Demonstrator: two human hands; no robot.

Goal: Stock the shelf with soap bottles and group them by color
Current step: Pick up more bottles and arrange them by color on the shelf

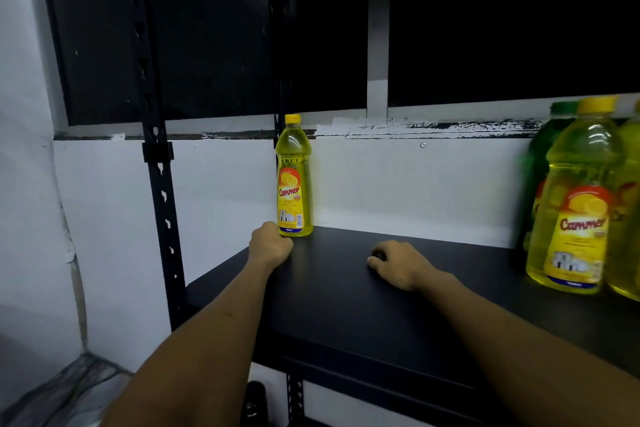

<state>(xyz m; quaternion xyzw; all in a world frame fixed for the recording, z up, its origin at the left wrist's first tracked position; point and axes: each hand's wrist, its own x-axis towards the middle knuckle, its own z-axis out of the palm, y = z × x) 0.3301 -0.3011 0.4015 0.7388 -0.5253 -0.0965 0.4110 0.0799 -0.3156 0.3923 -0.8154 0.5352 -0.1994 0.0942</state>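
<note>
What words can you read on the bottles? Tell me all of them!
"Cammer" in red letters on the label of the yellow bottle at the back.
"Cammer" again on the label of the near yellow bottle on the right.
The small print, barcode and bottom strip on both labels are too small or blurred to read.
The green bottle behind shows no readable label.

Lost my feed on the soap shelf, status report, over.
Left hand curled at base of lone yellow bottle, grip unclear. Right hand resting on shelf, holding nothing. Mixed yellow-green cluster far right. Path between unobstructed.
</note>
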